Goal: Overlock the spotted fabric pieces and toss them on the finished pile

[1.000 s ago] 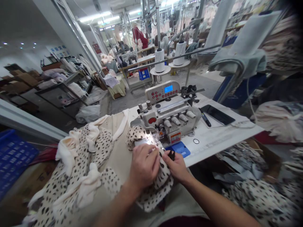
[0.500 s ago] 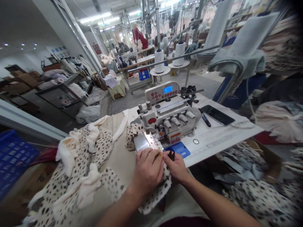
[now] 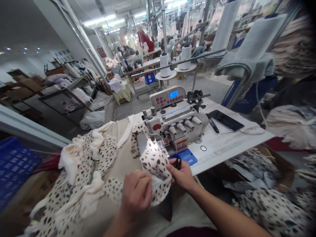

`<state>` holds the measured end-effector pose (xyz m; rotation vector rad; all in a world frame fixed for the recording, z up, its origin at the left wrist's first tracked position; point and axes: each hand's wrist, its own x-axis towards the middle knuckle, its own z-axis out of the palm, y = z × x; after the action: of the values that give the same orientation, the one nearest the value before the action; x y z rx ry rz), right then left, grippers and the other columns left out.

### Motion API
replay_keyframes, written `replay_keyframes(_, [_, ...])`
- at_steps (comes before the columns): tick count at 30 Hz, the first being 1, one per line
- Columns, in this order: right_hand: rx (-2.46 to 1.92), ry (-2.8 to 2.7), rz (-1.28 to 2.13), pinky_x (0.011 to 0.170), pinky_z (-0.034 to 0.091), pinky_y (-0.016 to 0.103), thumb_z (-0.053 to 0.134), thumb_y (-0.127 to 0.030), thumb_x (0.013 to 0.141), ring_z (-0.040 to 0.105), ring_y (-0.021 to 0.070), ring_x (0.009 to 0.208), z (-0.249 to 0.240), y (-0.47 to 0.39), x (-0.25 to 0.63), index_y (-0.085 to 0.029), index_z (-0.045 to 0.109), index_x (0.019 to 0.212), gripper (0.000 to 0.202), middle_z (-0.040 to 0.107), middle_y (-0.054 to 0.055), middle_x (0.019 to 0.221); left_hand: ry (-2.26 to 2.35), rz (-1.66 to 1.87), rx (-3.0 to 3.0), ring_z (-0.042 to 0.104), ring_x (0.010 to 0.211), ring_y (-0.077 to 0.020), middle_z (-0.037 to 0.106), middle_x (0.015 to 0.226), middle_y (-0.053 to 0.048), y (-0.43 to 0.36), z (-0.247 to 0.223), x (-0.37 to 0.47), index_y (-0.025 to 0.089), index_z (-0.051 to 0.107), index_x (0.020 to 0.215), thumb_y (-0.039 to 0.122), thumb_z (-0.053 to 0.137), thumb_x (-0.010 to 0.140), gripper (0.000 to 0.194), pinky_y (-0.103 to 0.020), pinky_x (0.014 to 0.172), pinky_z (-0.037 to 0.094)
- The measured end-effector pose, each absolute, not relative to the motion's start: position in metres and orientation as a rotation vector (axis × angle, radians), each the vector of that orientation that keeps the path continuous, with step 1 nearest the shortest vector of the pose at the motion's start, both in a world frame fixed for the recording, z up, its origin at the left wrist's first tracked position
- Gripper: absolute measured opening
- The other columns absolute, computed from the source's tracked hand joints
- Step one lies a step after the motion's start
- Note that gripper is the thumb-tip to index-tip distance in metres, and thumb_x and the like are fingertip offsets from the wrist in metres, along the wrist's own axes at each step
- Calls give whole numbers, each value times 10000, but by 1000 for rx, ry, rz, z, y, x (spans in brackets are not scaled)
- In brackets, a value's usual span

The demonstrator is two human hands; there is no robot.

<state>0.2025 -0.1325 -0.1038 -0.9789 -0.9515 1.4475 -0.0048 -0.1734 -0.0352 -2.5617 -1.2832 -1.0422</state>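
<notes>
A piece of cream fabric with dark spots point(image 3: 158, 161) lies at the needle area of a white overlock sewing machine point(image 3: 177, 123), its near end folded over to show a pale underside. My right hand point(image 3: 184, 174) pinches the fabric's right edge between thumb and finger. Black thread snips point(image 3: 177, 163) are also tucked in that hand. Slightly blurred, my left hand point(image 3: 137, 191) is closed with curled fingers, left of the fabric's near end. Whatever its fingertips hold, if anything, is hidden.
More spotted fabric pieces with fluffy cream edges point(image 3: 91, 158) are heaped on the left. On the table's right lie a phone point(image 3: 225, 120), a dark pen-like tool point(image 3: 213, 125) and a black ring point(image 3: 203, 148). Thread cones point(image 3: 165, 65) stand behind the machine.
My left hand has moved away from the needle area, toward me and left. The fabric there is now uncovered and spread. My right hand stays near the same place.
</notes>
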Motion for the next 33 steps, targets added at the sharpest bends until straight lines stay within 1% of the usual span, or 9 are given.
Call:
replay_keyframes(5, [-947, -968, 1453, 580, 536, 292, 853, -471, 670, 621, 160, 586, -105, -131, 204, -167, 715, 816, 364, 709, 38, 715, -1413, -503, -2741, 628, 963, -281, 661, 1079, -111, -189, -46, -66, 207, 610, 1167, 478, 716, 820, 453, -434, 817, 546])
replay_keyframes(7, [-937, -1021, 1438, 620, 534, 298, 845, -451, 681, 623, 163, 618, -106, -131, 205, -163, 710, 809, 343, 703, 39, 724, -1406, -478, -2775, 632, 860, -255, 667, 971, -81, -196, -52, -76, 228, 622, 1052, 423, 690, 851, 288, -400, 732, 554])
replay_keyframes(9, [-948, -1085, 1391, 580, 500, 279, 819, -454, 704, 584, 148, 580, -107, -130, 206, -163, 682, 771, 329, 664, 22, 672, -1416, -504, -2822, 616, 773, -213, 646, 850, -45, -207, -62, -73, 233, 598, 922, 247, 596, 907, 21, -346, 667, 531])
replay_keyframes(12, [-976, -1142, 1317, 537, 438, 256, 778, -463, 737, 513, 126, 540, -106, -129, 206, -172, 629, 711, 328, 589, -8, 609, -1462, -608, -2892, 603, 734, -172, 621, 783, -18, -228, -85, -41, 217, 563, 869, 94, 505, 886, 138, -290, 634, 491])
replay_keyframes(19, [-1004, -1208, 1243, 625, 433, 265, 717, -447, 816, 498, 139, 628, -105, -130, 205, -175, 632, 737, 296, 581, -5, 667, -1549, -780, -2858, 621, 680, -187, 643, 767, -18, -253, -138, 62, 216, 591, 839, 230, 701, 787, 122, -289, 587, 470])
replay_keyframes(22, [-981, -1237, 1245, 651, 438, 270, 674, -473, 857, 502, 146, 651, -107, -132, 205, -171, 637, 744, 324, 585, 1, 679, -1472, -924, -2865, 639, 724, -191, 676, 822, -28, -240, -117, 69, 211, 621, 991, 252, 721, 814, 207, -300, 639, 503])
replay_keyframes(26, [-936, -1247, 1265, 657, 443, 268, 632, -511, 890, 506, 148, 653, -109, -134, 205, -170, 642, 753, 368, 596, 5, 690, -1174, -1225, -2632, 625, 863, -203, 677, 911, -81, -200, -56, 56, 164, 629, 1088, 61, 587, 846, 267, -350, 804, 515])
replay_keyframes(30, [-895, -1221, 1278, 687, 464, 269, 626, -520, 900, 531, 155, 690, -106, -133, 202, -174, 649, 782, 366, 621, 14, 733, -1211, -1052, -2554, 596, 1070, -257, 680, 1091, -122, -159, -20, 52, 154, 648, 1150, 85, 576, 868, 299, -437, 965, 479])
replay_keyframes(33, [-887, -1175, 1275, 660, 464, 262, 614, -537, 906, 519, 148, 671, -105, -131, 202, -174, 644, 807, 377, 609, 12, 724, -1237, -903, -2559, 583, 1098, -269, 682, 1142, -113, -145, -17, 54, 163, 664, 1145, 135, 583, 888, 271, -456, 982, 458])
